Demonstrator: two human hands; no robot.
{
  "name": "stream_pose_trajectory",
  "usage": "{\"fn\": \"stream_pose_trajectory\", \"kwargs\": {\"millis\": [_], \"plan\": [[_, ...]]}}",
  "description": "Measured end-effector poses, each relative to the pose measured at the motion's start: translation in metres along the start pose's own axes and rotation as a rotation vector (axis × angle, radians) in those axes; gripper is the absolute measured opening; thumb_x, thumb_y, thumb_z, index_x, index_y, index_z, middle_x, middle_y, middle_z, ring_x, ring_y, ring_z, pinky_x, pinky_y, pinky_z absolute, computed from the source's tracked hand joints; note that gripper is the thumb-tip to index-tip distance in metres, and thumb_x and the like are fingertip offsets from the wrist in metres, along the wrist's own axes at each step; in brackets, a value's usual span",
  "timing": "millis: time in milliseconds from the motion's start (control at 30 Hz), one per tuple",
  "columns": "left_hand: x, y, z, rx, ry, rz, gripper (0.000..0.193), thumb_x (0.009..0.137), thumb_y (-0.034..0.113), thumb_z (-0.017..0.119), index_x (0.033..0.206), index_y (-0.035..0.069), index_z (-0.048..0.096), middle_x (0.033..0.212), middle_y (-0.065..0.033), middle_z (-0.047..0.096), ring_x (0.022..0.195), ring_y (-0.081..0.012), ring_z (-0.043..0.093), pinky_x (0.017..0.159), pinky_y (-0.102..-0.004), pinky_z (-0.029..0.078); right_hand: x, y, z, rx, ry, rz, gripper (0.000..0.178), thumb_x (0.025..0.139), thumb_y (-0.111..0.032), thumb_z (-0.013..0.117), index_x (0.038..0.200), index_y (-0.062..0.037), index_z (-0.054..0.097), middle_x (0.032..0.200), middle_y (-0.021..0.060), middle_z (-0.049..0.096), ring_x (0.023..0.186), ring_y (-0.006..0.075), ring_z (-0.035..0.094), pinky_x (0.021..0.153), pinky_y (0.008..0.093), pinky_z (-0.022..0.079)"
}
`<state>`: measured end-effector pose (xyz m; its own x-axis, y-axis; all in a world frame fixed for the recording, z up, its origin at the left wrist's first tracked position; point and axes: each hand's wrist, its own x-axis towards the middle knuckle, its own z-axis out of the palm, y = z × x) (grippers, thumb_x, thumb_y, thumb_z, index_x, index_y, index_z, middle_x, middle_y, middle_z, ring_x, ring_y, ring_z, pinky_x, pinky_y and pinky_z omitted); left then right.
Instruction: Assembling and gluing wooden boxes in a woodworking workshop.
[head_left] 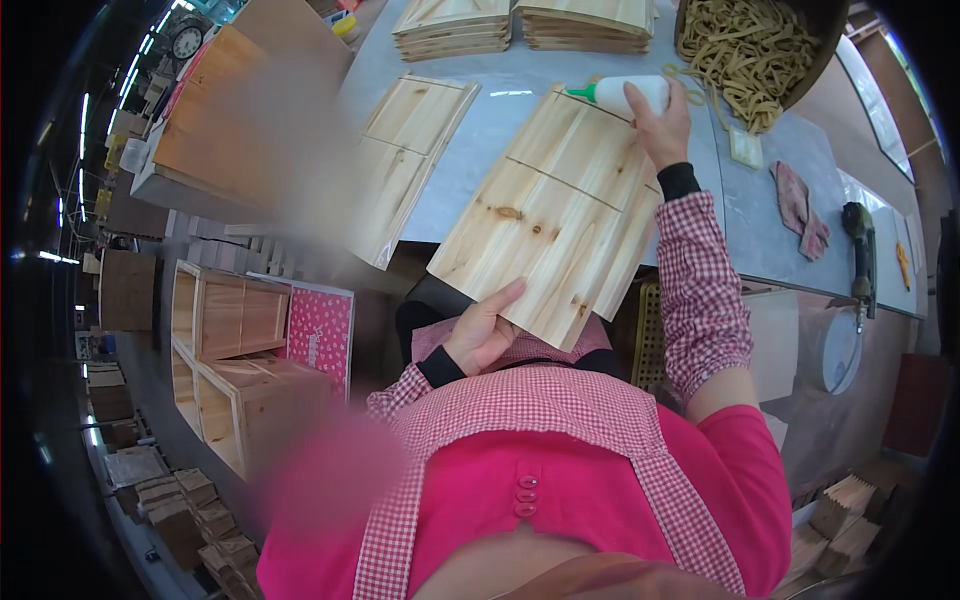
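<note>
My right hand is wrapped round a white glue bottle with a green nozzle. It is tipped on its side, its tip by the groove near the far edge of a grooved wooden panel. At the near edge, my left hand grips that panel, thumb on top and the other fingers below. The panel reaches out over the table's front edge toward me. Under its right side another wooden board partly shows. To the left lies a narrower grooved panel, touched by neither hand.
Stacks of wooden panels stand at the back of the grey table. A bin of tan rubber bands is at the back right. A pinkish cloth and a power tool lie right. Wooden box frames stand at left.
</note>
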<state>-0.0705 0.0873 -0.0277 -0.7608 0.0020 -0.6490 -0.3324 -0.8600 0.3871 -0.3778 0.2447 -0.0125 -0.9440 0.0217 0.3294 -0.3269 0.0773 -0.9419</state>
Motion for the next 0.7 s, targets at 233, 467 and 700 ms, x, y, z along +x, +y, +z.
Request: {"fn": "stream_pose_trajectory", "kwargs": {"millis": [233,467,700], "plan": [[-0.001,0.002,0.003,0.001,0.0,-0.02,0.043,0.09,0.01,0.062,0.128,0.0,0.045,0.127,-0.0126,0.054,0.118,-0.0229,0.053,0.103,-0.0391,0.043,0.018,0.004,0.014,-0.159,-0.095,-0.134,0.054,0.076,-0.034,0.075,0.112,-0.0015,0.052,0.093,0.0158,0.065,0.083,0.0259,0.064,0.075,0.0357,0.05],[-0.001,0.002,0.003,-0.012,-0.076,-0.014,0.046,0.092,0.01,0.058,0.132,-0.002,0.039,0.131,-0.0151,0.051,0.121,-0.0245,0.051,0.105,-0.0376,0.042,0.008,-0.014,-0.054,-0.434,-0.161,-0.461,0.049,0.076,-0.027,0.074,0.113,-0.0025,0.053,0.092,0.0168,0.064,0.081,0.0285,0.064,0.073,0.0355,0.051],[-0.001,0.002,0.004,-0.007,-0.033,-0.014,0.045,0.091,0.011,0.06,0.13,-0.002,0.042,0.126,-0.0158,0.054,0.117,-0.025,0.054,0.102,-0.0385,0.045,-0.023,-0.029,-0.108,-0.517,0.002,-0.46,0.045,0.078,-0.024,0.074,0.111,-0.0022,0.053,0.088,0.0143,0.064,0.075,0.0259,0.064,0.069,0.0353,0.051]]}}
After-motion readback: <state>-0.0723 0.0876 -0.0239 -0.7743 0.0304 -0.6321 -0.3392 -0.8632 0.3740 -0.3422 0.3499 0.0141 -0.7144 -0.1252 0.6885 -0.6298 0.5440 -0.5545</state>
